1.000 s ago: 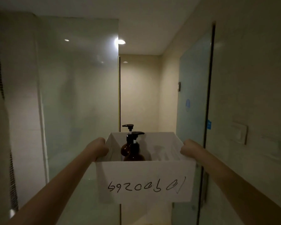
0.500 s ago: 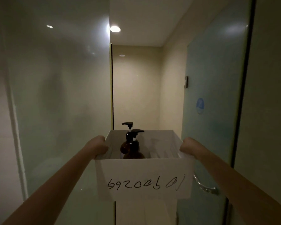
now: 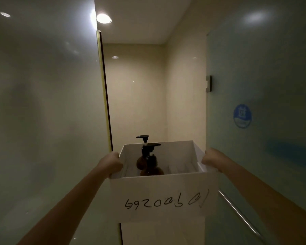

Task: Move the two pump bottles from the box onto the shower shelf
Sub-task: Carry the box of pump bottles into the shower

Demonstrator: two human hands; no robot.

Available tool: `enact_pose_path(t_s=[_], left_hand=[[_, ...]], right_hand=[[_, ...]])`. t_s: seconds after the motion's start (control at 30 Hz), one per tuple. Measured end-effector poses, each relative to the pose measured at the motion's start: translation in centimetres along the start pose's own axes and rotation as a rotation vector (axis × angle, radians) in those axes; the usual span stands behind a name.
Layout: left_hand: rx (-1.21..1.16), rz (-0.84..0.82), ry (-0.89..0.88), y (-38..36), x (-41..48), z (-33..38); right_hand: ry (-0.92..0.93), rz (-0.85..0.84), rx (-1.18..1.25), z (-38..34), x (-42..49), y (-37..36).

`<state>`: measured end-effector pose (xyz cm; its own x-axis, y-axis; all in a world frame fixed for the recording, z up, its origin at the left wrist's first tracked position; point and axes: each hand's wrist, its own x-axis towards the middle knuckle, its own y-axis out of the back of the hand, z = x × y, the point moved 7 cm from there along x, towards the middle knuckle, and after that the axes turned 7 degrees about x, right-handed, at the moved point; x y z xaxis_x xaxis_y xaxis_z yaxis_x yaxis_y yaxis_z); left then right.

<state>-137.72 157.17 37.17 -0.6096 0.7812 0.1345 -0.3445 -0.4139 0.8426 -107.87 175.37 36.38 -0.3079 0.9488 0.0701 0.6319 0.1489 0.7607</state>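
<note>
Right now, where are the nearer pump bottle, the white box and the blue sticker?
Nearer pump bottle point(image 3: 151, 169): head view, on its brown shoulder.
White box point(image 3: 163, 190): head view, on its front wall.
Blue sticker point(image 3: 242, 116): head view, on its centre.

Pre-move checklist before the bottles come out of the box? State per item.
1. Both pump bottles in the white box, upright: ok.
2. Left hand gripping the box's left wall: ok.
3. Right hand gripping its right wall: ok.
4. A hand free to lift a bottle: not ok.
5. Shower shelf in view: not ok.
6. Gap ahead between glass panel and frosted door unobstructed: ok.
</note>
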Motion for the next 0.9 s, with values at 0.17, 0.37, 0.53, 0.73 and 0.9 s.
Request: enact_pose_path(t_s=[0.17, 0.37, 0.53, 0.73, 0.9], left_hand=[[-0.001, -0.001, -0.003, -0.6, 7.1, -0.5], [0.018, 0.015, 0.001, -1.8, 15.2, -0.6], [0.024, 0.047, 0.025, -2.6, 21.3, -0.1], [-0.029, 0.051, 0.051, -4.1, 28.8, 0.8], [-0.006, 0.062, 0.068, -5.1, 34.6, 1.8]], right_hand=[[-0.028, 0.006, -0.003, -1.7, 5.4, -1.2], [-0.031, -0.024, 0.017, -3.3, 13.3, -3.3], [-0.007, -0.035, 0.033, -4.2, 20.6, -4.7], [0.014, -0.076, 0.061, -5.0, 29.4, -6.0], [0.015, -0.086, 0.043, -5.6, 35.7, -7.4]])
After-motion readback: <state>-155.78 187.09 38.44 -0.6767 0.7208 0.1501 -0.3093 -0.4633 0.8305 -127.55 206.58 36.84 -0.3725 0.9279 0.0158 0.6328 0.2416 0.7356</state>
